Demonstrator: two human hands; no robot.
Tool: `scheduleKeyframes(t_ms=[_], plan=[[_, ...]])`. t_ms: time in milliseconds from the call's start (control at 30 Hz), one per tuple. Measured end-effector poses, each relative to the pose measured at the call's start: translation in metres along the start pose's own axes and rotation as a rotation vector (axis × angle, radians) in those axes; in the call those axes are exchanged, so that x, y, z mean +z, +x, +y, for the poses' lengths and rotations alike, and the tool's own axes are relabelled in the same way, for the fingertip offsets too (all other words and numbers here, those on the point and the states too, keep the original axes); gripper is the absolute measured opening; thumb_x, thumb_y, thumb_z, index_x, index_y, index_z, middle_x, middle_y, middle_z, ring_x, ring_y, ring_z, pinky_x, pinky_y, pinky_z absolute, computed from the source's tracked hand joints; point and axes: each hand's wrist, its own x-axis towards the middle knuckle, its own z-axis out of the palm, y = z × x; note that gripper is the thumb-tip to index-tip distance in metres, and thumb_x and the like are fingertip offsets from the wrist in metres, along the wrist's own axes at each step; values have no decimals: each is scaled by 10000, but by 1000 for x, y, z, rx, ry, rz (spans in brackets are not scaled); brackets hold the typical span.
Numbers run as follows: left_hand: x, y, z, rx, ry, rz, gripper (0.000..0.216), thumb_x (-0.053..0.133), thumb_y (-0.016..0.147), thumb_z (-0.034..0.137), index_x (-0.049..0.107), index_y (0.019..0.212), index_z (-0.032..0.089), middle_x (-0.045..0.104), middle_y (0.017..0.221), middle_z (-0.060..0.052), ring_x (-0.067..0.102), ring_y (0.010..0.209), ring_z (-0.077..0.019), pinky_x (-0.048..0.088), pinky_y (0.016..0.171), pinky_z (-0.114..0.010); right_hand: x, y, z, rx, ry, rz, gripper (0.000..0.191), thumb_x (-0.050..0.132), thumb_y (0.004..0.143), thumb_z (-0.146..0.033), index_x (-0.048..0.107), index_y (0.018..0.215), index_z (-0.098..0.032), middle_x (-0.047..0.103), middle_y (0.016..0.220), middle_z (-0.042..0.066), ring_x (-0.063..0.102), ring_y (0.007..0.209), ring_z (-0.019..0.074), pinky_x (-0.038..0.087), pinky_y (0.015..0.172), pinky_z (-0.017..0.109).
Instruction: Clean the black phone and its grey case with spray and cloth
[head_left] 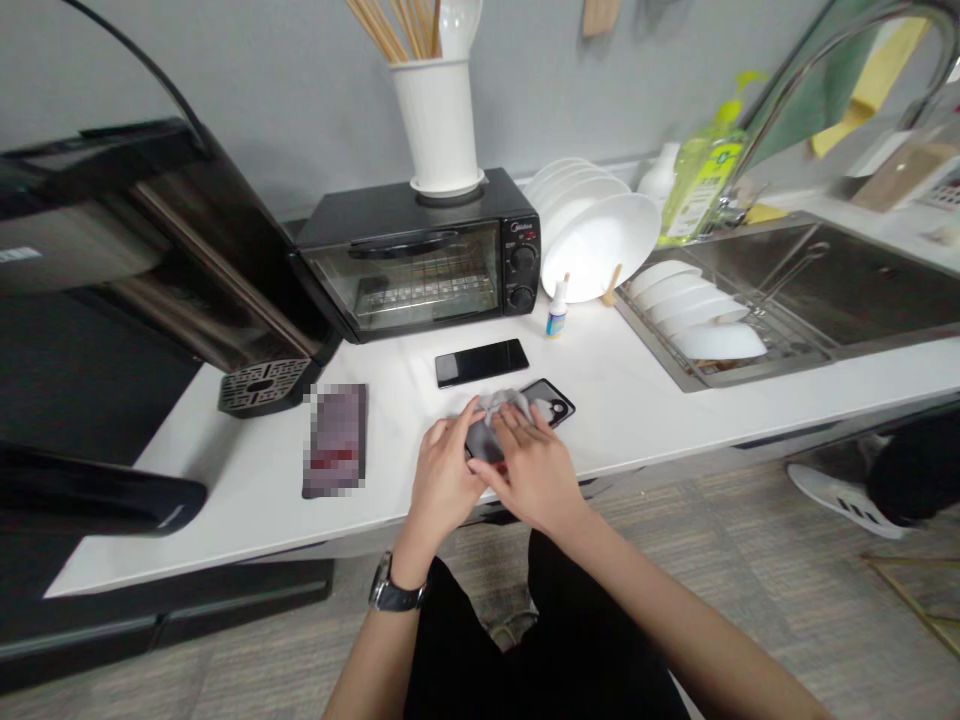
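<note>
Right hand [536, 468]: fingers slightly bent, on grey cloth [492, 402] over the phone case [553, 399], in front of the black phone [480, 363] on the bench [397, 395]. Left hand [444, 475]: fingers part-curled at case's left end. Can't tell either grip.

Plain grey wall [300, 80] right across the back, and up against it the long white table [622, 400], its smooth top catching a soft, pale light! Over to the right, a steel sink [870, 260] sits set into it, beneath a curved tap [795, 82]. Down below, it's grey-brown floor [697, 530], streaked with fine lines.
</note>
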Motion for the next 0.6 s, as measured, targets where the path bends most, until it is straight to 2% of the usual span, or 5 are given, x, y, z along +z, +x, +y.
scheduleKeyframes(t_ms=[133,233,367,467,600], plan=[[-2,-4,-2,1,30,-10,887,708,834,147,305,1618,249,639,1447,-81,561,1244,-293,439,1099,-459,-13,-13,-6,-134,199,-124,491,505,1054,-512,674,1317,-134,681,1402,161,662,1296,270,379,1237,495],[-2,-4,2,-21,39,-5,909,771,856,261,284,1623,284,621,1473,-67,539,1279,-306,415,1118,-482,-35,-22,39,-111,164,-133,361,449,1096,-404,687,1299,-224,729,1345,75,683,1266,227,347,1248,517],[0,0,7,-18,11,-18,965,831,832,364,282,1624,303,626,1465,-58,544,1264,-305,420,1116,-479,-45,-18,87,-37,-61,-32,395,457,1094,-410,640,1378,-206,671,1429,112,639,1328,276,251,1270,603],[2,2,6,-3,0,-21,963,821,838,363,274,1629,307,628,1464,-52,547,1261,-299,413,1128,-477,-29,-7,70,6,-109,14,530,496,1062,-502,609,1410,-118,636,1452,193,604,1365,326,297,1253,592],[2,-1,-1,15,4,-9,869,711,874,226,285,1631,263,632,1447,-80,555,1244,-291,428,1119,-474,-2,0,9,-16,18,8,591,503,1041,-555,652,1324,-59,666,1393,238,630,1329,332,377,1225,524]])
